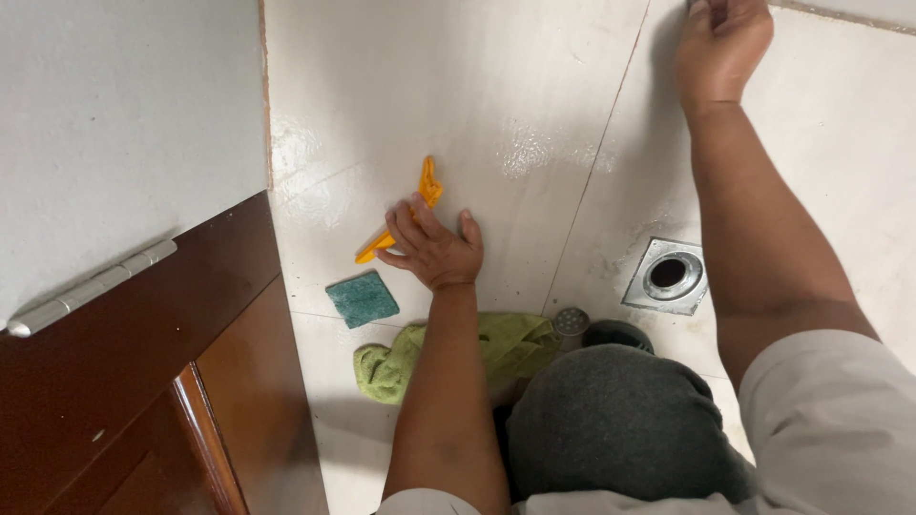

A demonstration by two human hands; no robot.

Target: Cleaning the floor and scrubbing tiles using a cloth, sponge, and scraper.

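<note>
- Left hand [434, 250] lies palm down on the floor tile [458, 105], fingers spread and slightly curled over the lower half of an orange plastic tool [420, 195]; fingertips press on it, but I cannot tell whether it is truly gripped
- Orange tool lies flat and diagonal on the tile, upper end free above the fingers, lower tip poking out to the left of the hand
- Right hand [722, 36] is at the top edge of the view, fingers curled in; whether it encloses anything cannot be told, as the frame cuts it off
- Green scouring pad [363, 298] lies flat just below-left of the left hand, apart from it
- Green cloth [496, 348] is bunched under the left forearm, beside a knee in dark grey fabric
- Judged progress: tile around the tool shows a wet sheen, dark grime remains around the square metal floor drain [668, 277]; the drain is open, and a small round strainer [571, 320] lies apart from it near the cloth, so cleaning looks partway
- Surface: large pale glossy tiles with thin grout lines
- Room: grey-white wall and a dark wooden door [124, 381] with a metal hinge [91, 286] at left
</note>
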